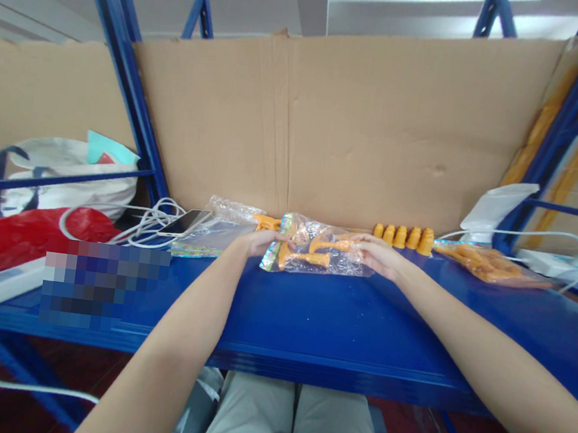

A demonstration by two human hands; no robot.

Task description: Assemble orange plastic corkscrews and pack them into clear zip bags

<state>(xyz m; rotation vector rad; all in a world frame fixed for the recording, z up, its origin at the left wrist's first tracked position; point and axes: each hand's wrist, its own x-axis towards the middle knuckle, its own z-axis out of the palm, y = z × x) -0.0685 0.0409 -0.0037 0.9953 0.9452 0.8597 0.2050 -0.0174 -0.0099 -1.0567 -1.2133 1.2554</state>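
A clear plastic bag (298,265) with a colourful printed strip lies in front of me, with several orange plastic pieces (319,259) in it. My left hand (260,242) is closed on the bag's left end, by the printed strip. At the other end, my right hand (380,256) has its fingers closed on the bag, close to an orange piece; whether it also grips that piece I cannot tell. Behind my left hand is another orange piece (267,222), partly hidden. Orange ridged cups (401,237) stand in a row just beyond my right hand.
On the right lies a filled bag of orange pieces (491,264). To the left are flat empty bags (212,239), a phone (185,223), tangled white cables (147,224) and a red bag (39,235). A cardboard panel (363,127) closes off the back of the blue table (307,324).
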